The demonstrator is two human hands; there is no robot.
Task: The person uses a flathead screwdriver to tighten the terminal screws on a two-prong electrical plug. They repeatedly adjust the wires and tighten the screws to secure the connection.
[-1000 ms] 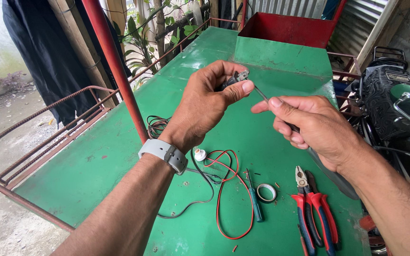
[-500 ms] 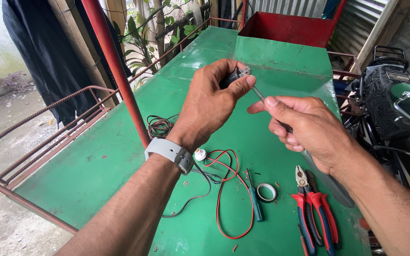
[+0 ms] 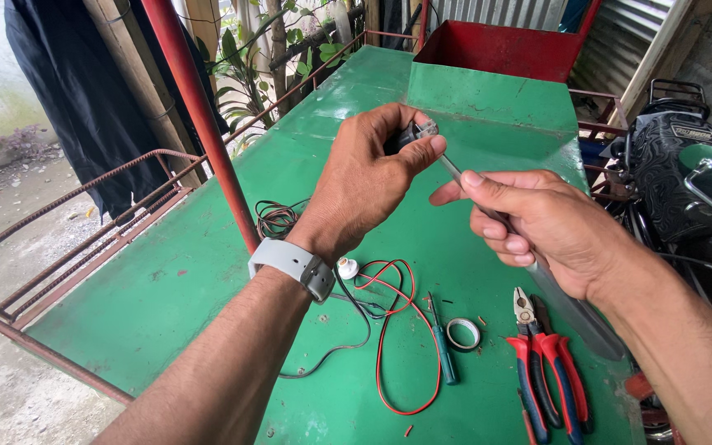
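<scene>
1. Landmark: the green metal table (image 3: 208, 280); all positions are given against it.
2. Left hand (image 3: 368, 177), raised above the table's middle, has thumb and fingers clamped on a small dark fitting (image 3: 416, 132) with a metal tip. A grey wristband (image 3: 290, 265) sits on that wrist.
3. Right hand (image 3: 537, 222), above the table's right side, has its fingers closed round a thin screwdriver (image 3: 455, 171); the blade's end is at the fitting.
4. Judged step: working the tool tip into the fitting. The next move appears to call for a steady left grip and the blade kept in line with it.
5. Lying on the table below the hands: red and black wires (image 3: 385, 330), a green-handled tool (image 3: 442, 354), a tape roll (image 3: 463, 333), and red-and-blue pliers (image 3: 545, 371) near the right edge.
</scene>
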